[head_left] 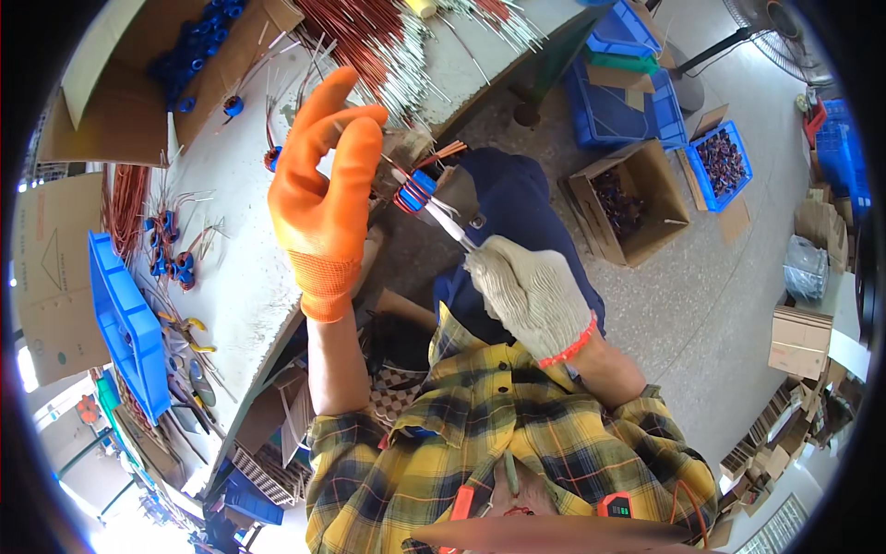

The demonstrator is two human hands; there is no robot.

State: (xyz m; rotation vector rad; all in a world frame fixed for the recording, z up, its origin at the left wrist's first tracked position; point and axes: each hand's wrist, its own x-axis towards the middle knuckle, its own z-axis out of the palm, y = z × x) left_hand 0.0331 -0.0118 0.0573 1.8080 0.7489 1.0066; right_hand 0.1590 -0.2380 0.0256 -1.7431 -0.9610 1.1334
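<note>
My left hand (325, 198), in an orange rubber-coated glove, is raised over the edge of the bench with its fingers apart. I see nothing held in it. Just right of it is a blue ring coil (415, 191) wound with reddish-brown wire, at the bench edge. What supports the coil is partly hidden; wire ends (450, 150) stick out beyond it. My right hand (535, 294), in a white knit glove with a red cuff, is closed around a thin rod with a white sleeve (450, 223). The rod's far end meets the coil.
Bundles of reddish wire (365, 46) lie at the bench's back. A carton of blue rings (120, 102), wound coils (171, 249), a blue tray (129, 323) and pliers (196, 334) are left. On the floor at right stand a carton (646, 226), blue crates (577, 97) and a fan (780, 42).
</note>
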